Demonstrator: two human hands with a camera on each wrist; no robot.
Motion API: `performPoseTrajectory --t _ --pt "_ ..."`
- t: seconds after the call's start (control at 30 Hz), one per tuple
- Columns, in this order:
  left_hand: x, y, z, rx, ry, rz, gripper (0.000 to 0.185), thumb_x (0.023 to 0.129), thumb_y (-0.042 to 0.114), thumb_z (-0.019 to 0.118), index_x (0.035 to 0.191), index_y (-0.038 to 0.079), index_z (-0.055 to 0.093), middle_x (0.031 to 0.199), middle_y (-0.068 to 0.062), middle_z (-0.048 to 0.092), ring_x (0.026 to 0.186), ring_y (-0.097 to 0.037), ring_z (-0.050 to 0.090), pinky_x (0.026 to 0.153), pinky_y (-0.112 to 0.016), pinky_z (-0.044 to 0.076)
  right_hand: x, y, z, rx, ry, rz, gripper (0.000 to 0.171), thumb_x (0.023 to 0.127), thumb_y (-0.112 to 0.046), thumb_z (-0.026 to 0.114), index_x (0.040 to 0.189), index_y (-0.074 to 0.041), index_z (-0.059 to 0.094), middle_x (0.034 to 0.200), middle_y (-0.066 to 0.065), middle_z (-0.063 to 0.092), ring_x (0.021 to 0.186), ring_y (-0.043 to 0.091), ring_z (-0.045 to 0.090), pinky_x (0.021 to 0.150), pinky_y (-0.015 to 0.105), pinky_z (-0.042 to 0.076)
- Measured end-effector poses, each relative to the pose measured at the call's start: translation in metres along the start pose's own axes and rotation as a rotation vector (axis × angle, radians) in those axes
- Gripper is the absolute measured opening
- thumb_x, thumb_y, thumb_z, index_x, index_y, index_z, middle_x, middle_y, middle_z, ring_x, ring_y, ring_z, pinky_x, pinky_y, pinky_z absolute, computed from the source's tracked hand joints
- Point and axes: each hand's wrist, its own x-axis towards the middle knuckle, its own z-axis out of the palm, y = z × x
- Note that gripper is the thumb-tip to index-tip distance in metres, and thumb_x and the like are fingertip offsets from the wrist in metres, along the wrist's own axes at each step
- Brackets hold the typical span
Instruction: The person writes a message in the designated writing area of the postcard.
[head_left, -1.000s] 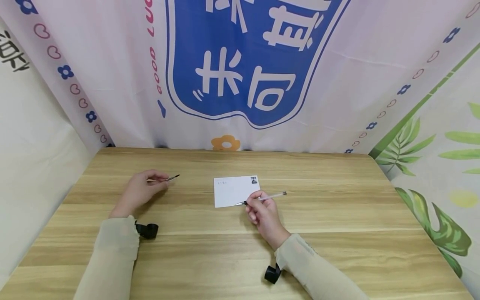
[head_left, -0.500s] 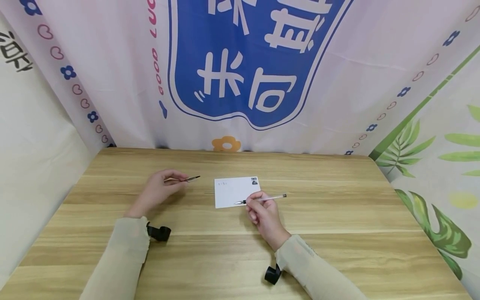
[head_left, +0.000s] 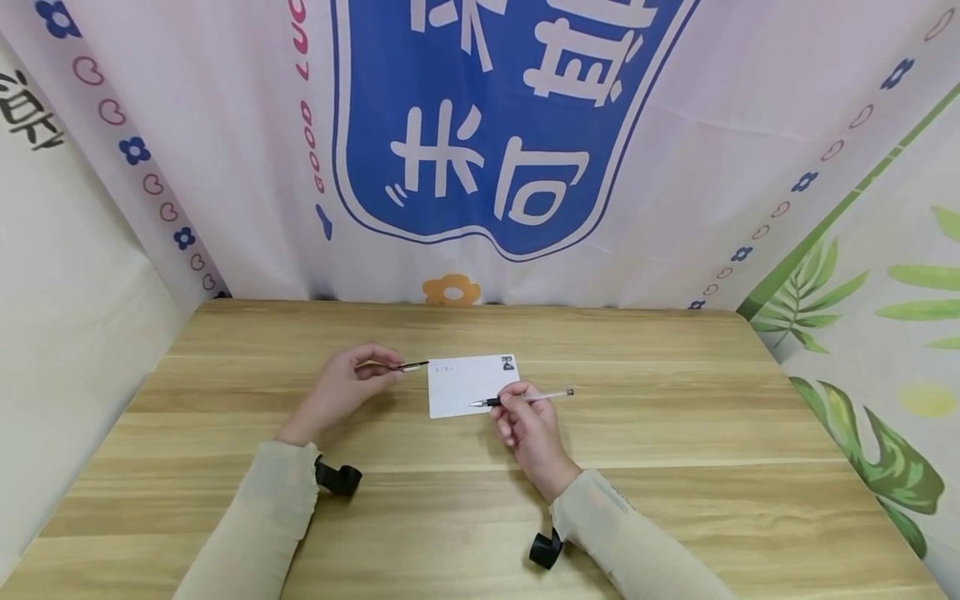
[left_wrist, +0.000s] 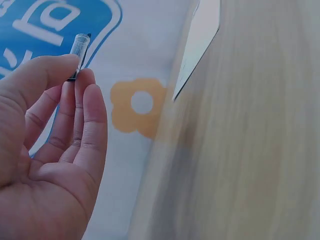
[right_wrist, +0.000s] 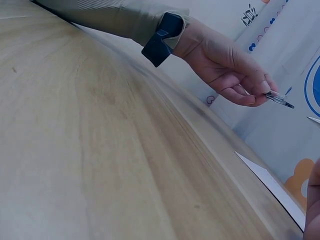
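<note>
Between thumb and fingertips my left hand [head_left: 341,392] pinches a clear pen cap [left_wrist: 79,50] with a black clip. In the head view, the cap's far end appears at the left edge of a white card [head_left: 453,392]; the right wrist view shows it held above the table. My right hand [head_left: 532,437] grips a clear gel pen [head_left: 551,394] with a black grip section and a bare tip. That tip points left over the lower part of the card. At the right wrist view's edge, only a bit of my right hand [right_wrist: 313,200] shows.
The card lies on a wood-grain table [head_left: 420,517] and bears small writing and a dark printed mark at its top right. A printed curtain [head_left: 255,167] hangs behind the table's back edge. Black camera straps [head_left: 545,550] hang at both wrists.
My left hand has moved right with the pen cap, from the table's left side to beside the card. My right hand and the pen have barely moved.
</note>
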Motion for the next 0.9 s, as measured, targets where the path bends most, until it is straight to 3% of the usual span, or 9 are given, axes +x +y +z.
performPoseTrajectory --t 0.4,0.57,0.9 --pt "-0.001 0.007 0.019 0.037 -0.054 0.000 0.020 0.094 0.010 0.074 0.112 0.001 0.072 0.114 -0.014 0.070 0.103 -0.027 0.068 0.084 -0.026 0.057 0.000 0.000 0.001 0.011 0.017 -0.024 0.006 0.096 -0.002 0.057 0.096 -0.003 0.051 0.071 0.003 0.063 0.049 0.005 0.045 0.044 0.016 0.034" --pt "-0.001 0.007 0.025 0.002 -0.073 -0.003 0.021 0.093 0.005 0.073 0.112 -0.003 0.071 0.115 -0.016 0.069 0.104 -0.030 0.068 0.085 -0.025 0.057 0.000 -0.001 0.001 0.002 0.011 -0.027 0.013 0.095 -0.005 0.063 0.097 -0.001 0.052 0.073 0.003 0.064 0.051 0.005 0.047 0.045 0.016 0.035" --pt "-0.002 0.009 0.032 0.021 -0.128 -0.014 0.020 0.091 0.014 0.077 0.107 0.003 0.074 0.110 -0.010 0.070 0.099 -0.023 0.066 0.085 -0.025 0.056 -0.002 -0.002 0.003 -0.007 0.003 -0.032 0.012 0.095 -0.006 0.065 0.099 0.000 0.055 0.075 0.002 0.065 0.052 0.005 0.047 0.045 0.016 0.036"
